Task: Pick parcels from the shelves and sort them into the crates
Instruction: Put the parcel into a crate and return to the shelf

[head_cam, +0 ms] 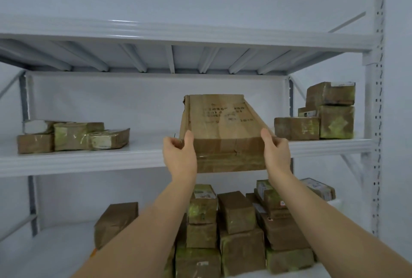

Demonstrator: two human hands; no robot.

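Observation:
A large brown cardboard parcel (pixel 225 130) with printed text on top sticks out over the front edge of the middle shelf (pixel 89 161). My left hand (pixel 179 155) grips its near left corner, thumb on top. My right hand (pixel 275 152) grips the near right corner the same way. The parcel's near end hangs past the shelf edge, tilted toward me. No crate is in view.
Small taped parcels lie at the shelf's left (pixel 73 136) and stacked at its right (pixel 323 117). Several parcels are piled on the lower shelf (pixel 240 228), with one brown box (pixel 116 222) apart at left. The upper shelf (pixel 178 32) is overhead; a white upright (pixel 376 121) stands right.

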